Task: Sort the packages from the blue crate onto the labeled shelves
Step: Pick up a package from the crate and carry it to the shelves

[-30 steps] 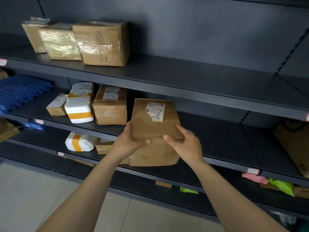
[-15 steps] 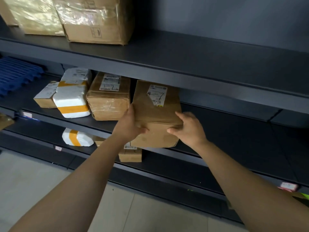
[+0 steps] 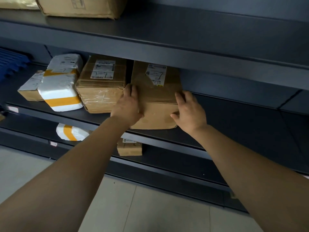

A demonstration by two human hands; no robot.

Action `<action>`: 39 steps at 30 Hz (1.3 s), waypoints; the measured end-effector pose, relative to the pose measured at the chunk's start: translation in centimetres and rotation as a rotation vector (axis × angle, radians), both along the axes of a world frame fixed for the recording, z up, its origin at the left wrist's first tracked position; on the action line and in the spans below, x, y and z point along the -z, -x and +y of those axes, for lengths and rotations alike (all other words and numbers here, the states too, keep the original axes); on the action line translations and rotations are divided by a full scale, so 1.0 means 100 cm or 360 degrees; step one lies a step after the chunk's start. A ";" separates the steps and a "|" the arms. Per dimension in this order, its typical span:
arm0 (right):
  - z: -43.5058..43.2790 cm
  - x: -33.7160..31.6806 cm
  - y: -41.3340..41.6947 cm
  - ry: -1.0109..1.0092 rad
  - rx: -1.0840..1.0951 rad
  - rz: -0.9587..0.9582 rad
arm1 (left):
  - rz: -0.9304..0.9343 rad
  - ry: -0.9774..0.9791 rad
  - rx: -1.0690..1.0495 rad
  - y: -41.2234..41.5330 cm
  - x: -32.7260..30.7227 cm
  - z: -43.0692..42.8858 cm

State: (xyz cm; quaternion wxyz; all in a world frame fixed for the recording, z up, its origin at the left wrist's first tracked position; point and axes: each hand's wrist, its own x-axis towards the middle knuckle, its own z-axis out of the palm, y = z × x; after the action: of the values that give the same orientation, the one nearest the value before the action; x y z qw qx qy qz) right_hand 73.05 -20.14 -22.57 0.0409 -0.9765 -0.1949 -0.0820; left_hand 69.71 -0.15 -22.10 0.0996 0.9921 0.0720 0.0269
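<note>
Dark metal shelf [image 3: 225,118] under both hands, carrying brown cardboard box [image 3: 157,97] between them. Left hand [image 3: 128,106] and right hand [image 3: 189,111] clamped on its near corners. Long axis front to back, label rearward. Overhanging near edge, likely to tip if released early; may snag taped carton [image 3: 102,84] beside left hand.

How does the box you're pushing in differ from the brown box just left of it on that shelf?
The held box has both hands on it, left hand and right hand; the neighbouring box sits untouched. The held box's front edge reaches nearer the shelf lip than the neighbouring box's. The neighbouring box shows glossy clear tape on its front; the held box's front looks plainer. Both are brown cardboard with a white label marked by hand on top.
</note>
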 end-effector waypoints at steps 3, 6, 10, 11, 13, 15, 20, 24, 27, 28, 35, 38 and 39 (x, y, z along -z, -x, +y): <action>0.001 0.003 -0.003 0.0044 -0.0001 -0.0026 | -0.0012 -0.0047 -0.0016 -0.002 0.000 0.000; 0.003 0.005 -0.002 0.0067 0.0021 -0.0021 | -0.0021 -0.0107 -0.0027 -0.003 0.001 0.000; 0.006 0.005 0.002 0.0030 0.0052 -0.0011 | -0.0107 -0.0278 0.0002 0.001 0.006 0.000; 0.005 0.004 0.004 0.0010 0.0075 -0.0005 | -0.0129 -0.0339 0.0019 0.003 0.007 0.000; 0.003 0.003 0.011 -0.0024 0.0147 0.0007 | -0.0164 -0.0444 0.0049 0.007 0.009 -0.001; -0.002 0.002 0.021 -0.0032 0.0220 -0.0008 | -0.0193 -0.0503 0.0099 0.012 0.008 -0.004; -0.019 -0.003 0.060 0.0076 0.0385 0.0036 | -0.0190 -0.0520 0.0363 0.031 -0.005 -0.019; -0.036 -0.017 0.108 0.0173 0.0562 0.0067 | -0.0129 -0.0572 0.0608 0.053 -0.017 -0.030; -0.054 -0.030 0.150 0.0206 0.0713 0.0095 | -0.0146 -0.0557 0.0777 0.067 -0.027 -0.043; -0.061 -0.035 0.165 0.0217 0.0765 0.0106 | -0.0154 -0.0560 0.0834 0.072 -0.032 -0.050; -0.120 -0.066 0.273 0.0202 0.1191 0.0152 | -0.0218 -0.0485 0.1233 0.123 -0.059 -0.129; -0.151 -0.075 0.322 0.0229 0.1369 0.0129 | -0.0274 -0.0467 0.1425 0.153 -0.063 -0.175; -0.162 -0.077 0.339 0.0223 0.1420 0.0120 | -0.0294 -0.0454 0.1491 0.163 -0.064 -0.192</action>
State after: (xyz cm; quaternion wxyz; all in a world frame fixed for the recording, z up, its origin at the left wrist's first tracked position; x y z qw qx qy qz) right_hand 39.11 -36.34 -14.84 -0.0575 -0.9677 0.2417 -0.0426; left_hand 53.40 -19.33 -15.69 -0.0299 0.9150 -0.3949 0.0767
